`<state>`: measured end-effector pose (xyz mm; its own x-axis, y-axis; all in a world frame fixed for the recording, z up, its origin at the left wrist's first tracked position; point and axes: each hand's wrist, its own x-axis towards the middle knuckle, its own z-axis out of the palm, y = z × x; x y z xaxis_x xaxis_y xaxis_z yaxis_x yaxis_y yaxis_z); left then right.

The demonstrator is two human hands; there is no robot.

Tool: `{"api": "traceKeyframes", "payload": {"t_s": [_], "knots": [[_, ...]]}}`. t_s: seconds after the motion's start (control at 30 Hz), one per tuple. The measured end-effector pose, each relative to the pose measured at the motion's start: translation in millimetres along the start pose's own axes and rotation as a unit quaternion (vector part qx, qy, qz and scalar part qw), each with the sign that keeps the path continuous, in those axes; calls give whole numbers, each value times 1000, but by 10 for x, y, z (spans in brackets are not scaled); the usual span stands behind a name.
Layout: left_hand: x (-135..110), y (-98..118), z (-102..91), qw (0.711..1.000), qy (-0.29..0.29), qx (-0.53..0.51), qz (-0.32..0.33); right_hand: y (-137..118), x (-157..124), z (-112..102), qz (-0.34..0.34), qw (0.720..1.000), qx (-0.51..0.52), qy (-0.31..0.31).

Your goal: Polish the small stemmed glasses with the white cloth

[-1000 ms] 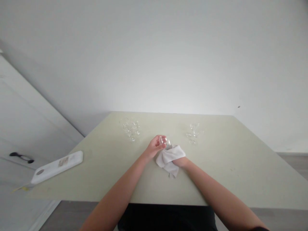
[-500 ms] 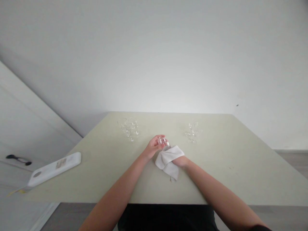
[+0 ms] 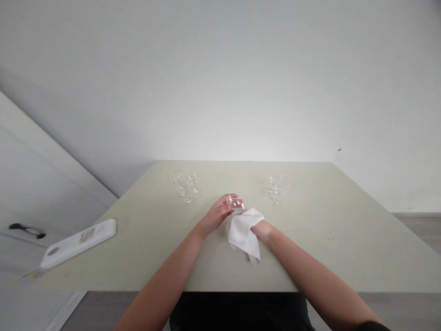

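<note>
Head view, left hand [image 3: 217, 212] gripping clear glass [image 3: 236, 202], right hand [image 3: 262, 230] holding cloth [image 3: 243, 228] against it, glassware [image 3: 186, 186] beyond

We have pale greenish table [image 3: 372, 262], matte-looking top, far corners rounded. Clear glassware cluster [image 3: 187, 186] sits toward far edge, left of middle; pieces overlap, we can't count them. Smaller clear group [image 3: 274, 189] sits right of middle, well apart from first. White slab-like object [image 3: 79, 243] lies slanted at left edge, label [image 3: 87, 235] and dark round spot [image 3: 53, 251] showing. We see faint specks [image 3: 330, 239] on right half.
</note>
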<state>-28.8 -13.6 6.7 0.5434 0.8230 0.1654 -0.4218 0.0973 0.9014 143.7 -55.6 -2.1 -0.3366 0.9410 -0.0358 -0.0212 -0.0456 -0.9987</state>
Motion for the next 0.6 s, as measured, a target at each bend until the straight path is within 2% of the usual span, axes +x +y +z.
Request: {"api": "traceKeyframes", "payload": {"t_s": [0.13, 0.2, 0.27, 0.33, 0.5, 0.6], "knots": [[29, -30, -25, 996, 63, 56, 29, 32, 16, -25, 7, 997, -69, 27], [23, -7, -30, 997, 47, 56, 9, 39, 5, -18, 21, 999, -31, -1], [6, 28, -26, 999, 5, 30, -15, 37, -7, 1, 38, 998, 40, -34], [3, 36, -28, 1000, -6, 11, -19, 31, -6, 13, 33, 997, 66, -38], [65, -51, -72, 996, 81, 43, 20, 17, 18, -37, -2, 995, -88, 48], [41, -28, -43, 998, 46, 35, 4, 17, -21, -63, 2, 996, -86, 10]]}}
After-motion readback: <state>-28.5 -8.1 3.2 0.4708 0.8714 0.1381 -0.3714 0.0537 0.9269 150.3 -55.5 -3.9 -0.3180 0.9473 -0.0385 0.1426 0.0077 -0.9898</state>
